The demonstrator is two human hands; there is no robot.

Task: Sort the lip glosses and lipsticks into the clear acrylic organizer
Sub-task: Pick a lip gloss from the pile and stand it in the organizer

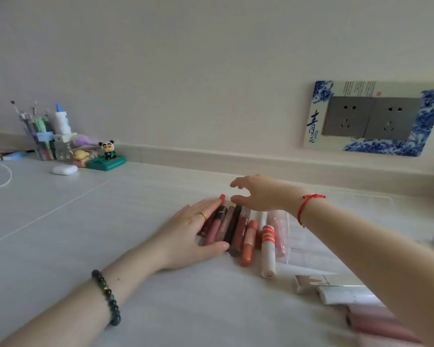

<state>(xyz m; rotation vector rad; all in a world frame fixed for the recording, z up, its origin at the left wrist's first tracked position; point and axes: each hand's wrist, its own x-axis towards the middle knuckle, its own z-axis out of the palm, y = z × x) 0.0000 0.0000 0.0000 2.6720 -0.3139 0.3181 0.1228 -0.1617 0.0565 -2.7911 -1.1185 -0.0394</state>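
**As both hands close in on the lip tubes**

While my L hand lies flat, fingers straight, against the left side of the row of lip glosses and lipsticks, thumb at its near end, my R hand hovers over the far ends. Its fingers are loosely bent, gripping nothing; can't tell if the thumb touches. Tubes lie side by side mid-desk: dusty pink, brown, dark, coral, one white w/ orange stripes. Clear acrylic organizer is faint, just right of the row, partly under my R forearm. Desk is pale grey, wall beige w/ twin sockets in a blue-white frame. Far left: pen holder, panda figurine, white earbud case, white cable. More white & pink tubes sit near right, blurred, half hidden by my R arm.
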